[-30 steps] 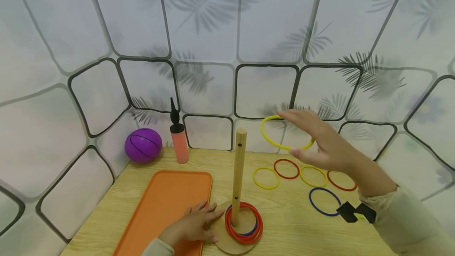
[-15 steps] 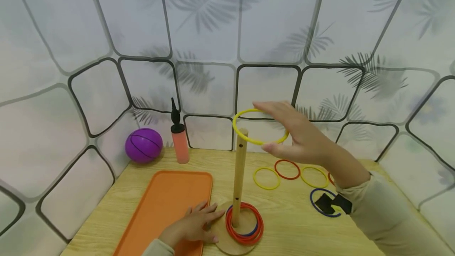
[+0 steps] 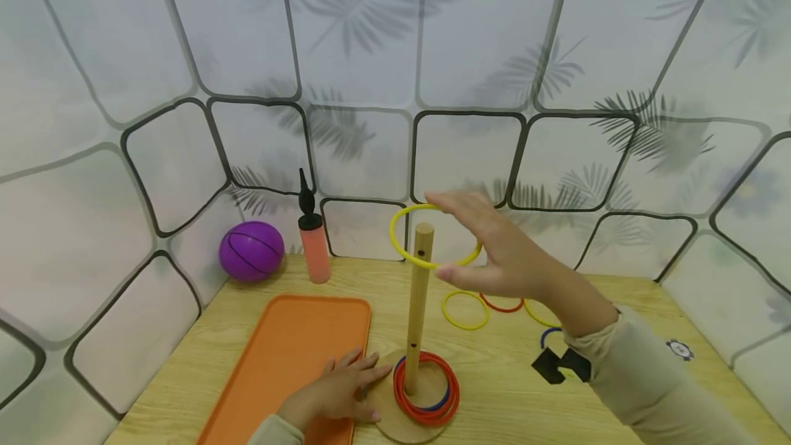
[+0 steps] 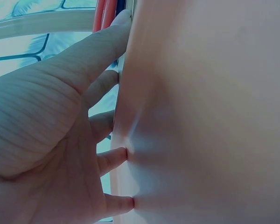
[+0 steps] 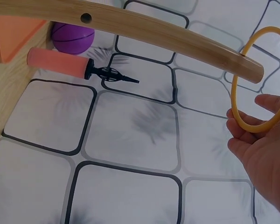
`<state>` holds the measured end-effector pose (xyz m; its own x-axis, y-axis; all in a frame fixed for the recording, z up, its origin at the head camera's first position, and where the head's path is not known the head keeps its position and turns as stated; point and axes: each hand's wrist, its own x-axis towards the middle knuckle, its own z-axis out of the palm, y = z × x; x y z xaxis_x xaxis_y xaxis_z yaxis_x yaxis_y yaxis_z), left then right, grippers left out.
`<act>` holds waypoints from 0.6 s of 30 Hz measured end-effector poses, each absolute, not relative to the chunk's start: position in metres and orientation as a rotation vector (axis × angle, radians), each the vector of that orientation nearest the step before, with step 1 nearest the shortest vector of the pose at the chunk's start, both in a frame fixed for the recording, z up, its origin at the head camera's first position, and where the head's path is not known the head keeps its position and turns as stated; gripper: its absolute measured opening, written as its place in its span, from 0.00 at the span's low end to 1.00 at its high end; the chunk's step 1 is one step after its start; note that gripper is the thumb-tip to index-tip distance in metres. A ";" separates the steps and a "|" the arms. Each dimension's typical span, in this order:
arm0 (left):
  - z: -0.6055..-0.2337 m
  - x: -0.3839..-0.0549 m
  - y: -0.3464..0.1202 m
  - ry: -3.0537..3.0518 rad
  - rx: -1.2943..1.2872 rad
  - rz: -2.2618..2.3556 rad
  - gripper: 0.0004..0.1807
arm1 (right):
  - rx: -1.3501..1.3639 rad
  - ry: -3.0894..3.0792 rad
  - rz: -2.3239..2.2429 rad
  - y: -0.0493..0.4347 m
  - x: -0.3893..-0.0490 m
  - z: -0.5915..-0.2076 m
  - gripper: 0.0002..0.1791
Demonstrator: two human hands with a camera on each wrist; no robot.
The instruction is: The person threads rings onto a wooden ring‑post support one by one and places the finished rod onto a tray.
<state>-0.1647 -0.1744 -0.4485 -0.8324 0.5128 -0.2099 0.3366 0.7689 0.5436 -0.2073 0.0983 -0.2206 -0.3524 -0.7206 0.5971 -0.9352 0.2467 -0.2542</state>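
My right hand [image 3: 503, 253] holds a yellow ring [image 3: 392, 232] between thumb and fingers. The ring circles the upper end of an upright wooden peg [image 3: 417, 301]; the right wrist view also shows the peg's tip inside the yellow ring [image 5: 234, 100]. Several red rings [image 3: 456, 397] and a blue ring [image 3: 442, 404] lie round the peg's foot on its round wooden base [image 3: 386, 417]. My left hand [image 3: 330, 393] lies with spread fingers at the base's left side, over the orange tray's edge. In the left wrist view, the left hand's [image 4: 42, 121] fingertips touch a surface.
Loose yellow [image 3: 445, 318], red [image 3: 503, 309] and blue [image 3: 544, 338] rings lie on the table right of the peg, partly behind my right arm. An orange tray [image 3: 296, 342] is at left. Behind it stand a purple ball [image 3: 251, 250] and a pink hand pump [image 3: 315, 253].
My right hand has moved left with the yellow ring, first over the peg's top, then slightly down, so the ring now surrounds the peg. The left hand has stayed in place.
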 end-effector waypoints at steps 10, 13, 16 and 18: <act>-0.447 -0.163 -0.174 2.615 0.648 0.708 0.39 | 1.497 -2.255 0.861 0.101 -0.206 -0.244 0.44; -0.447 -0.164 -0.174 2.622 0.650 0.701 0.39 | 1.497 -2.266 0.858 0.103 -0.206 -0.253 0.44; -0.446 -0.163 -0.173 2.626 0.649 0.697 0.39 | 1.502 -2.275 0.874 0.103 -0.205 -0.260 0.43; -0.446 -0.163 -0.173 2.629 0.650 0.695 0.39 | 1.499 -2.290 0.890 0.103 -0.204 -0.265 0.43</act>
